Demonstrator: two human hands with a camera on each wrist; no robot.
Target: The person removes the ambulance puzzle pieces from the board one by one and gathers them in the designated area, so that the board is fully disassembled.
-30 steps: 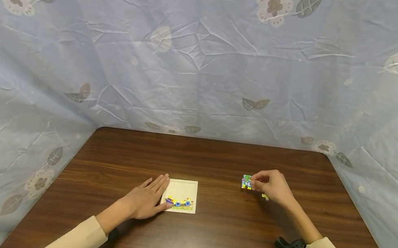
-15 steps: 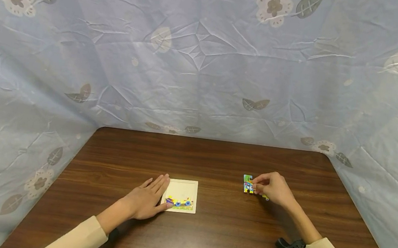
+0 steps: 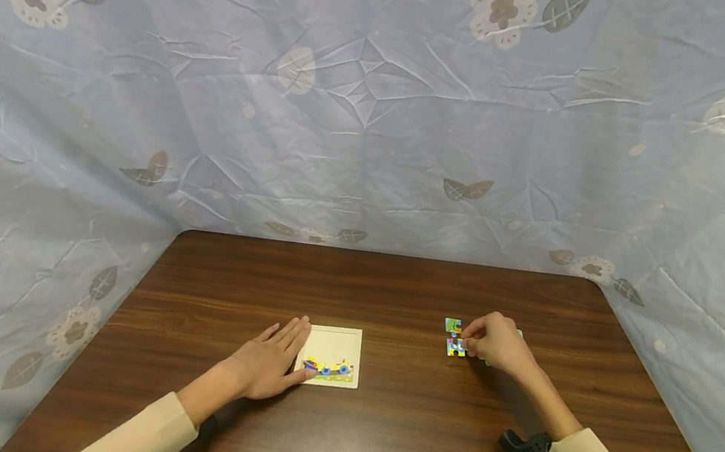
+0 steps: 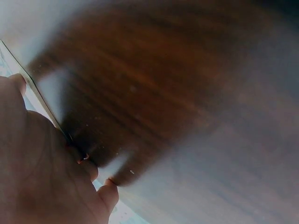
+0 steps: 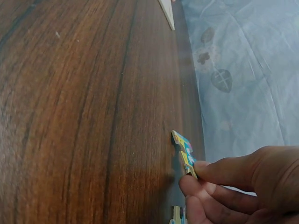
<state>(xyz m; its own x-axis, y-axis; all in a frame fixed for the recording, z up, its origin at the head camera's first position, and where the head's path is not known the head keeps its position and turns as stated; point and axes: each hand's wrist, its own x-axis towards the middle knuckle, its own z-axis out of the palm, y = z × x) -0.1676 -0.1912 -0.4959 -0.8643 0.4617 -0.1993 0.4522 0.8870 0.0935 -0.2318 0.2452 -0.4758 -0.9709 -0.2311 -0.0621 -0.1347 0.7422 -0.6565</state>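
Note:
My left hand (image 3: 266, 364) lies flat with straight fingers along the left edge of a cream puzzle tray (image 3: 333, 343); its thumb rests over the lower left corner. Joined pieces showing a yellow and blue vehicle (image 3: 335, 370) fill the tray's lower strip. At the right, my right hand (image 3: 498, 344) pinches a colourful jigsaw piece (image 5: 185, 156) between thumb and fingers; the right wrist view shows it tilted, raised off the tabletop. Just behind it lies a green and blue puzzle piece (image 3: 453, 325). More pieces lie partly hidden under the right hand.
Both hands work over a dark wood table (image 3: 379, 429). A pale blue patterned cloth (image 3: 358, 143) hangs behind the table and along both sides. Another piece's edge (image 5: 176, 214) shows below the right fingers in the right wrist view.
The piece in my right hand has moved a little nearer to me and to the right, apart from the green piece behind it. My left hand stays on the tray.

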